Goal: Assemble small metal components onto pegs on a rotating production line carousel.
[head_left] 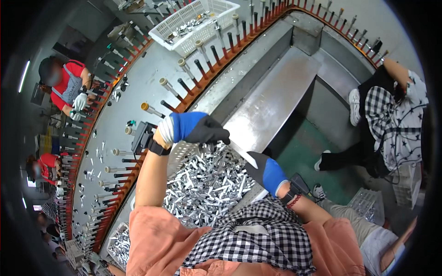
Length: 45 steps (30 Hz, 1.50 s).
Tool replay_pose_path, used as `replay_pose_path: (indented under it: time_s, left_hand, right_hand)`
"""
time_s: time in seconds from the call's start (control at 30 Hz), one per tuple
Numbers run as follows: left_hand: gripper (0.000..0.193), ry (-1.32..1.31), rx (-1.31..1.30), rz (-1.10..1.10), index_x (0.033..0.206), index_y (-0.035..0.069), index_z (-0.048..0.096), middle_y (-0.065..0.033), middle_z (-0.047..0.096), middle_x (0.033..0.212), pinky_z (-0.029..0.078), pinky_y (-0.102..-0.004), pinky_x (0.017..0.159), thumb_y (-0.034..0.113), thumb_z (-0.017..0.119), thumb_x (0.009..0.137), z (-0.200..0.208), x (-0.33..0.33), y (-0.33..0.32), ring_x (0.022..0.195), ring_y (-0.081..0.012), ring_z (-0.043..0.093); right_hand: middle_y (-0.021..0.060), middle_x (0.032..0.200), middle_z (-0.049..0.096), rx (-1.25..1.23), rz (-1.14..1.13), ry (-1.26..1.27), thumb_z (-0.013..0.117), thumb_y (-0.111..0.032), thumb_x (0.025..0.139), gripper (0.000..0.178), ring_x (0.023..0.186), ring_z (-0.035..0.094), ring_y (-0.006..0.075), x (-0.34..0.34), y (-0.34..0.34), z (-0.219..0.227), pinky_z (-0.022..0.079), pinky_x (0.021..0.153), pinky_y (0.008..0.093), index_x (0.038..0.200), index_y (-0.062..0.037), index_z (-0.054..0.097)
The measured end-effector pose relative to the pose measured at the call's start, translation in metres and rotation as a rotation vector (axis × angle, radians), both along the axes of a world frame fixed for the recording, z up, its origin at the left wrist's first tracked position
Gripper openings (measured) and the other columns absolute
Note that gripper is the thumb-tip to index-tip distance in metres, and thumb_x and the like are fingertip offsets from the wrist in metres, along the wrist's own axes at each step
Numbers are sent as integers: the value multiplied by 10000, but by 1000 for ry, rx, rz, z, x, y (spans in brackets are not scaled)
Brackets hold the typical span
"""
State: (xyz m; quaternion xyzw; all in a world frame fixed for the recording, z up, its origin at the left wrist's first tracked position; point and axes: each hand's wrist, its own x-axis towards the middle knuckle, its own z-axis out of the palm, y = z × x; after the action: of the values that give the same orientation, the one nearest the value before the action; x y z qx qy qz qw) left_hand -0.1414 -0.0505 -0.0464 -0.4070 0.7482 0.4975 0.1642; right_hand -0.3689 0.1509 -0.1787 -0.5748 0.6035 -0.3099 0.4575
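Observation:
My left hand [202,129], in a blue and black glove, is closed on one end of a narrow, flat silver strip [244,154], like a blade or cutlery handle. The strip slants down to the right. Its other end lies against the black fingers of my right hand [267,171], gloved the same way, with fingers bent together around that end. Beneath both hands, a white perforated basket [258,195] holds a heap of small shiny metal pieces [207,184]. The left fingers hide the strip's upper end.
A rack of upright red and black handled tools [198,69] curves along the grey table [152,69]. Another white basket [184,43] with metal parts stands beyond it. Right of my hands lies a metal trough [271,92]. Co-workers [69,87] sit at left; another person [391,119] is at right.

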Motion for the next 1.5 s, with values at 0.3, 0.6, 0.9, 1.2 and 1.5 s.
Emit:
replay_pose_path:
  time_s: [0.3, 0.6, 0.9, 1.2, 1.5]
  left_hand:
    - [537, 1083, -339, 832, 1498, 10, 609, -125, 683, 1423, 479, -356, 1105, 368, 609, 1097, -64, -39, -147, 1290, -228, 624]
    - [542, 784, -604, 966, 966, 12, 817, -114, 730, 698, 513, -329, 679, 480, 564, 1072, -64, -70, -198, 671, -191, 679]
    - [412, 122, -232, 124, 1313, 63, 760, -72, 810, 1049, 585, -323, 890, 391, 637, 1096, -15, 32, 45, 924, -132, 710]
    - [458, -64, -771, 859, 1185, 7, 761, -271, 756, 1088, 565, -469, 912, 417, 599, 1061, -78, 244, 160, 1055, -457, 718]
    - [492, -501, -975, 1102, 1109, 91, 807, -242, 761, 1076, 567, -519, 895, 467, 490, 1102, -146, 334, 265, 1025, -454, 721]
  right_hand:
    - [263, 1034, 747, 23, -1, 28, 732, -204, 948, 349, 928, 743, 415, -12, 0, 17, 585, 812, 443, 1254, -37, 728]
    - [253, 1118, 746, 55, -29, -81, 743, -194, 958, 373, 973, 737, 425, -13, 5, -1, 592, 843, 434, 1293, -33, 714]
    - [274, 1111, 754, -41, 36, 16, 737, -220, 956, 390, 1008, 751, 402, -7, 1, 7, 588, 879, 421, 1280, -5, 718]
    - [293, 1145, 732, -61, 111, 99, 696, -298, 973, 426, 1072, 715, 462, 1, 11, 13, 583, 884, 457, 1294, -19, 705]
    - [275, 1158, 752, -43, 211, 94, 716, -315, 1005, 464, 1063, 744, 377, -3, 7, 2, 564, 901, 424, 1340, 4, 680]
